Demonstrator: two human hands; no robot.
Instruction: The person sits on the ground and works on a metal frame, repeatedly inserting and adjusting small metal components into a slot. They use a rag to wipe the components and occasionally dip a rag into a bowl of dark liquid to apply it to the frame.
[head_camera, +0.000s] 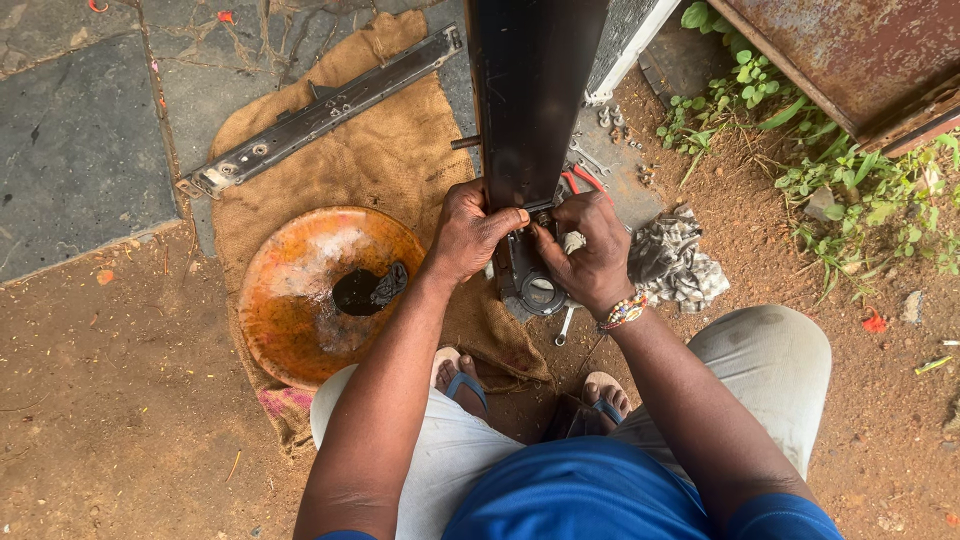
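While both hands (530, 240) clasp flat blk metal blade (530, 90).

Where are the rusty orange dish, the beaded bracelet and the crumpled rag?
Dish (300, 300): head view, on its orange inner surface.
Bracelet (623, 312): head view, on the beads at the right wrist.
Rag (672, 258): head view, on its crumpled middle.

Orange dish (300, 300) crowds left; rag (675, 262) right; tools (590, 165) beyond.

No packages, labels, signs or screens appear anywhere in this view, near or far, left or right.
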